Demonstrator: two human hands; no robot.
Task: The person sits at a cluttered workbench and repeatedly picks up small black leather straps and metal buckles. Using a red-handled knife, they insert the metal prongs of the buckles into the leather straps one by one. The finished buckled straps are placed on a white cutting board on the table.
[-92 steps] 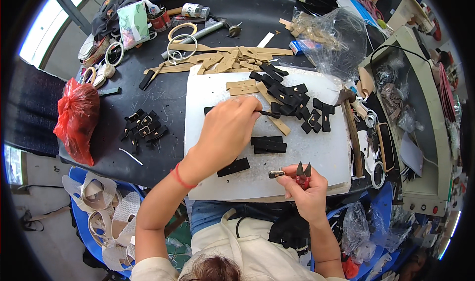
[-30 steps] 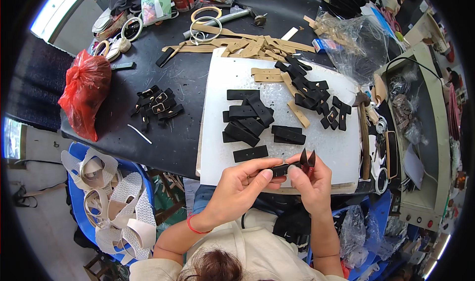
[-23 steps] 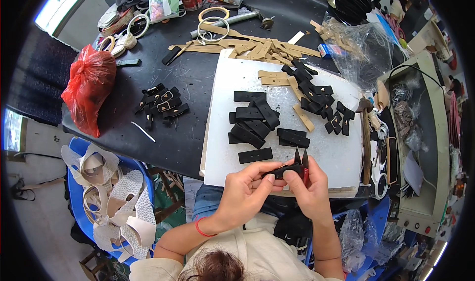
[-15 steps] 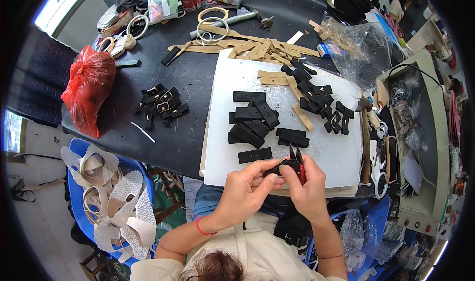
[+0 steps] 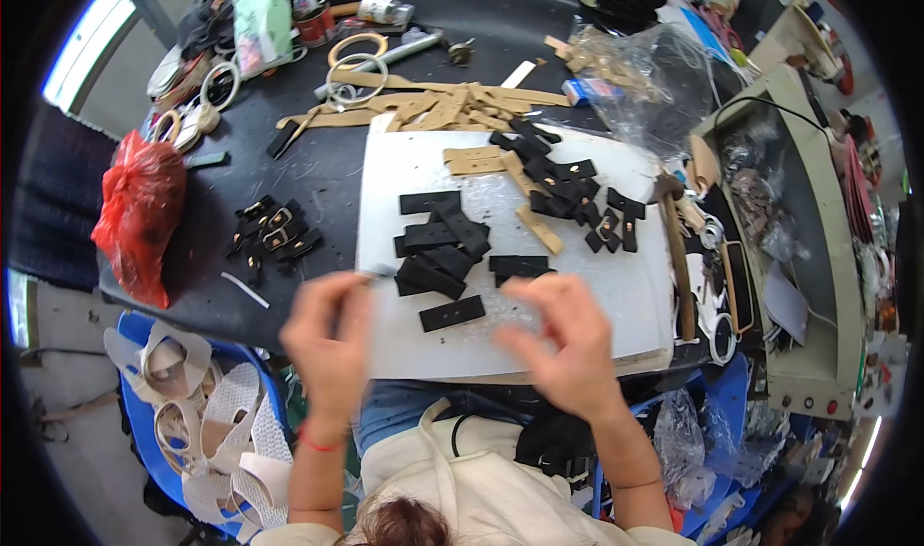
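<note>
red plastic bag point(image 5: 138, 214) at far left on the dark table point(image 5: 327, 176), then a cluster of small black buckle pieces point(image 5: 271, 236) and a thin white sliver beside it. left hand point(image 5: 327, 349) hovers over the near-left edge of the white cutting board point(image 5: 616, 301), blurred; fingers pinched together, tips up by the board's left edge, maybe on something small and pale, can't tell for sure. just right of those fingertips sits the stack of black strap pieces point(image 5: 438, 248), and nearer the body a single black strap piece point(image 5: 452, 312) lying flat and alone on the board, long axis roughly left-right, tilted slightly up toward the right. it lies between the two hands, a bit beyond both, not touched by either. right hand point(image 5: 568, 339) is just right of it, fingers curled loosely, blurred, grip unclear; its fingertips look nearer to that piece than the left's. farther right: tan strips point(image 5: 500, 166), a scatter of black pieces point(image 5: 577, 195), a hammer point(image 5: 674, 257) along the board's right edge.
</note>
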